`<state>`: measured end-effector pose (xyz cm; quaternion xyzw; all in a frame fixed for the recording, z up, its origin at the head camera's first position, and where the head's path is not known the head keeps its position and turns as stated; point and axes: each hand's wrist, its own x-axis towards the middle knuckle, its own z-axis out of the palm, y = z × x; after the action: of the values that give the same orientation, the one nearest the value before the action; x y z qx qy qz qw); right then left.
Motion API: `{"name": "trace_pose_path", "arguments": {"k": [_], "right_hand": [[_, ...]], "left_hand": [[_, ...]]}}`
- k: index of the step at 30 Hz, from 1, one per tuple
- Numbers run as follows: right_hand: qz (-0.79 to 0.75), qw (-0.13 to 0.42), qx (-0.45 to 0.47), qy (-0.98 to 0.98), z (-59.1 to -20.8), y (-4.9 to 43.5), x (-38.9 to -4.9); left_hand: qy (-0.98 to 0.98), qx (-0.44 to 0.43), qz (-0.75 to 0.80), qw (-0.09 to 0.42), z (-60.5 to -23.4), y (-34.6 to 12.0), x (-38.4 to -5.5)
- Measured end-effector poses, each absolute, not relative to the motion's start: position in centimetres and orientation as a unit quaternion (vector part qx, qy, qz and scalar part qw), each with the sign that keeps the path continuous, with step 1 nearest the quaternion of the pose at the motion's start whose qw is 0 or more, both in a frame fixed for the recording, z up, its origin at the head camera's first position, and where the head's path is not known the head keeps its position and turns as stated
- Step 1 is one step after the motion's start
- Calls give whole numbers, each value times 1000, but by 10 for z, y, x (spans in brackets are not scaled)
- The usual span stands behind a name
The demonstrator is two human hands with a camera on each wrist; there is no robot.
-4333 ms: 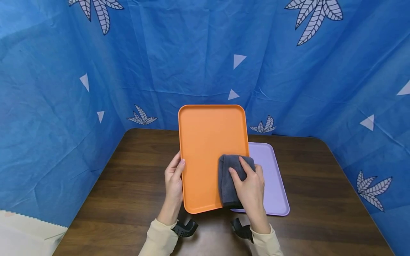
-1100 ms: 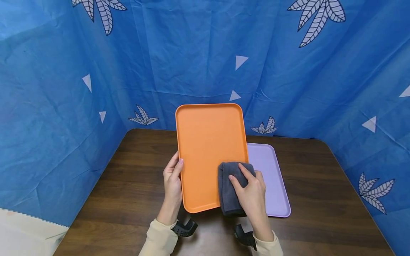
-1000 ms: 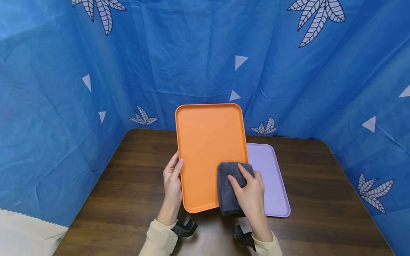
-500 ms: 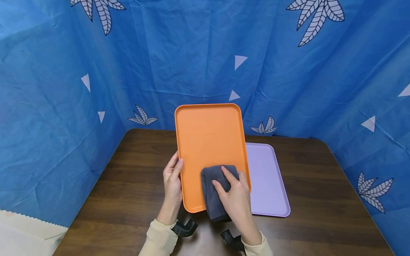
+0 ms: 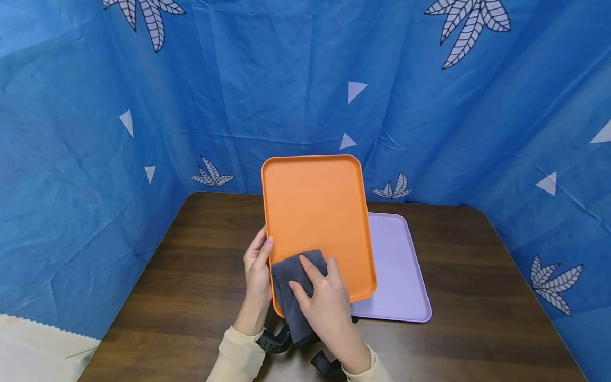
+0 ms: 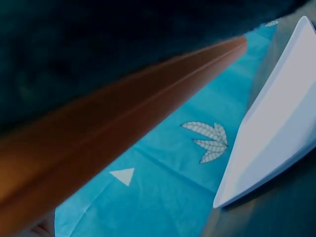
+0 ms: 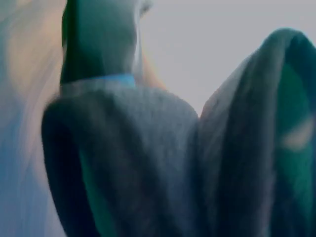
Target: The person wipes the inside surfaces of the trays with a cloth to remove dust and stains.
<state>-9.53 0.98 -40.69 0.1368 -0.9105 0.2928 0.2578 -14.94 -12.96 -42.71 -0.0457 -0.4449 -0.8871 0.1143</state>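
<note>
My left hand grips the left edge of an orange rectangular tray, thumb on its front and fingers going behind. The tray is tilted up above the table. My right hand pinches a folded dark grey cloth and presses it on the tray's lower left corner, close to the left hand. Loose folds of the cloth fill the right wrist view. In the left wrist view the orange tray's rim crosses beneath a dark, blurred mass.
A purple tray lies on the brown wooden table, partly behind the orange one. Blue patterned curtain surrounds the table at the back and sides. Black wrist devices sit on both wrists.
My right hand has slid the cloth down, then leftward, from the orange tray's right side to its lower left corner. The left hand keeps its grip, and the tray has shifted only slightly.
</note>
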Motion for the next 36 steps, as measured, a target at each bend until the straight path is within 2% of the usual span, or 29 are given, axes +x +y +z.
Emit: {"name": "trace_pose_path", "arguments": {"k": [12,25,36], "right_hand": [[282,281,144,-906,-411,4,-94],[295,256,141,-910,-412,15,-95],[295,263,106,-912,-418,35,-97]], "left_hand": [[-444,-44,-888,115,-426,-130,-150],[-438,-50,-890,112,-427,-129,-149],[-436,-57,-889,129,-428,-130,-151]]}}
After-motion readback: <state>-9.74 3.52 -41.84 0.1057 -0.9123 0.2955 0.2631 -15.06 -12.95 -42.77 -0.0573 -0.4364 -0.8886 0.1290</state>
